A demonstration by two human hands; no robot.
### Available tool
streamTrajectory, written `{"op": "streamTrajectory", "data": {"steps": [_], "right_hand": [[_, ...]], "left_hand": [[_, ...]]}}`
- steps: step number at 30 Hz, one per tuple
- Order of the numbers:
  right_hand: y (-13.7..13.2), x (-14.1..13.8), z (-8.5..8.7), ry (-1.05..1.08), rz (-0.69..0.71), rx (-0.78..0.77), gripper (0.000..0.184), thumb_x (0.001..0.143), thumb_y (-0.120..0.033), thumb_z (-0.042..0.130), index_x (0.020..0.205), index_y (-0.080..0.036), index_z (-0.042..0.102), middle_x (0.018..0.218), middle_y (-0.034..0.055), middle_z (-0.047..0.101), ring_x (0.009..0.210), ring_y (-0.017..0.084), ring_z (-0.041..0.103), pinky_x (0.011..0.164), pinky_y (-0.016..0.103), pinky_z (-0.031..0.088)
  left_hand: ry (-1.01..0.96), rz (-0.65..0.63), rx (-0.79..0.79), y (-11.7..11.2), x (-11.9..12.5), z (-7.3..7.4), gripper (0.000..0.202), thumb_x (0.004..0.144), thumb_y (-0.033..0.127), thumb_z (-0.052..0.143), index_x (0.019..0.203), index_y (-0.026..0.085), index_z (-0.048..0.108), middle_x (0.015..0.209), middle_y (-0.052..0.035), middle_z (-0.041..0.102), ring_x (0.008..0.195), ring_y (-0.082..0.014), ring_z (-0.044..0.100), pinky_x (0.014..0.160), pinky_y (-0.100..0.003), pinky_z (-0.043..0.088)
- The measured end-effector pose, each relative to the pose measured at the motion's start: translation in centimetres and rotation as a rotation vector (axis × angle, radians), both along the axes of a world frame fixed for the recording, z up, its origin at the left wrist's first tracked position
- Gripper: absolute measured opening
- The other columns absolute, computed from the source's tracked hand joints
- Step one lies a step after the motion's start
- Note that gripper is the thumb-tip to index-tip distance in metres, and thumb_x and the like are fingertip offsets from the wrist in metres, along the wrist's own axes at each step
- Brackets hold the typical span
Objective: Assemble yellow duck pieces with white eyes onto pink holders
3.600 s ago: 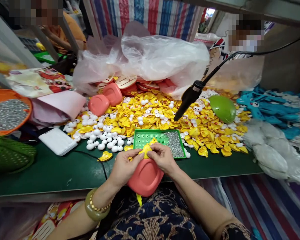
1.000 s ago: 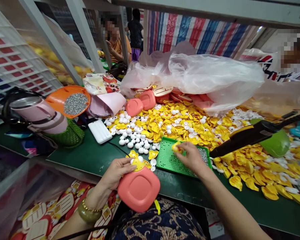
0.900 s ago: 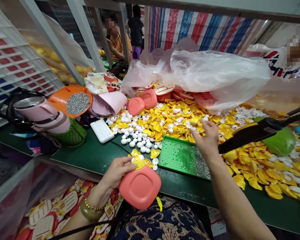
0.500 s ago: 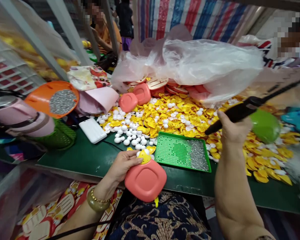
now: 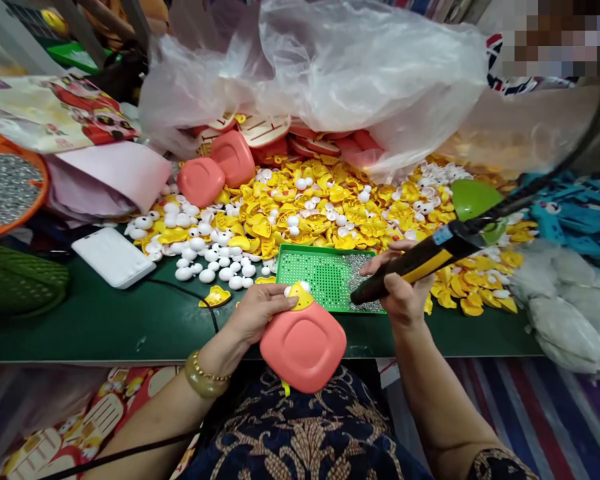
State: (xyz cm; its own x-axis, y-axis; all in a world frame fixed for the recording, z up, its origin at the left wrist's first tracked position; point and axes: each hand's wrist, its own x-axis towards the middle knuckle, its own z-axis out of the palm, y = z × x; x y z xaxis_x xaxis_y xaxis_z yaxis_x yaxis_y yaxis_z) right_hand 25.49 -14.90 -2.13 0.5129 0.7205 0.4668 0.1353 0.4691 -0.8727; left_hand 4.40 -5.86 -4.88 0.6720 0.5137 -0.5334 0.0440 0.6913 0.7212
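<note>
While the left hand [image 5: 257, 312] grips a pink rounded-square piece [image 5: 303, 350] with a yellow cap [image 5: 301, 295] at bottom centre of the frame, the right hand [image 5: 405, 293], apart from it, clasps a corded black-and-yellow wand [image 5: 410, 267]. The wand's tip hangs over the green tray [image 5: 300, 245] of silver studs [image 5: 363, 280] at centre, below heaped yellow pieces [image 5: 330, 213] and white balls [image 5: 207, 275]

Beyond the right hand [image 5: 403, 287], the green tray [image 5: 300, 280] and heaped yellow pieces [image 5: 320, 207] barred the way; only the front strip of desk [image 5: 80, 327] looked passable, probably.

A green-topped workbench [image 5: 80, 327] carries heaped yellow pieces [image 5: 330, 210], white balls [image 5: 207, 275] and a green perforated tray [image 5: 310, 280].
</note>
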Motion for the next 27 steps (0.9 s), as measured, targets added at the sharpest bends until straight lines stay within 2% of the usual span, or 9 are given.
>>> {"op": "streamTrajectory", "data": {"steps": [5, 9, 18, 27], "right_hand": [[-0.1, -0.7, -2.6, 0.091, 0.071, -0.042, 0.047, 0.068, -0.050, 0.072, 0.103, -0.024, 0.053, 0.062, -0.0053, 0.054, 0.048, 0.011, 0.052, 0.045, 0.026, 0.044], [0.4, -1.0, -3.8, 0.134, 0.101, -0.029, 0.050, 0.065, -0.054, 0.072, 0.100, -0.023, 0.054, 0.061, -0.0054, 0.051, 0.048, 0.011, 0.051, 0.045, 0.027, 0.045], [1.1, -1.2, -4.7, 0.151, 0.109, -0.043, 0.049, 0.066, -0.050, 0.071, 0.103, -0.023, 0.054, 0.059, -0.0063, 0.051, 0.046, 0.011, 0.050, 0.045, 0.026, 0.044], [1.1, -1.5, -5.0, 0.165, 0.113, -0.037, 0.049, 0.068, -0.048, 0.070, 0.106, -0.023, 0.054, 0.058, -0.0061, 0.052, 0.044, 0.011, 0.050, 0.041, 0.025, 0.042]], "left_hand": [[0.041, -0.006, -0.005, -0.2, 1.3, -0.7, 0.026, 0.056, 0.025, 0.081, 0.075, 0.010, 0.072, 0.070, -0.0062, 0.071, 0.058, -0.0113, 0.061, 0.056, -0.020, 0.046], [0.049, -0.007, 0.000, -0.2, 1.4, -0.9, 0.026, 0.057, 0.025, 0.081, 0.076, 0.010, 0.071, 0.070, -0.0065, 0.071, 0.058, -0.0116, 0.061, 0.057, -0.021, 0.046], [0.080, 0.011, 0.009, -0.3, 1.6, -0.8, 0.022, 0.056, 0.023, 0.081, 0.070, 0.010, 0.070, 0.067, -0.0048, 0.068, 0.056, -0.0109, 0.058, 0.054, -0.021, 0.043], [0.070, 0.018, -0.002, -0.2, 1.6, -1.1, 0.025, 0.055, 0.023, 0.080, 0.075, 0.010, 0.072, 0.072, -0.0067, 0.070, 0.059, -0.0121, 0.060, 0.058, -0.022, 0.044]]}}
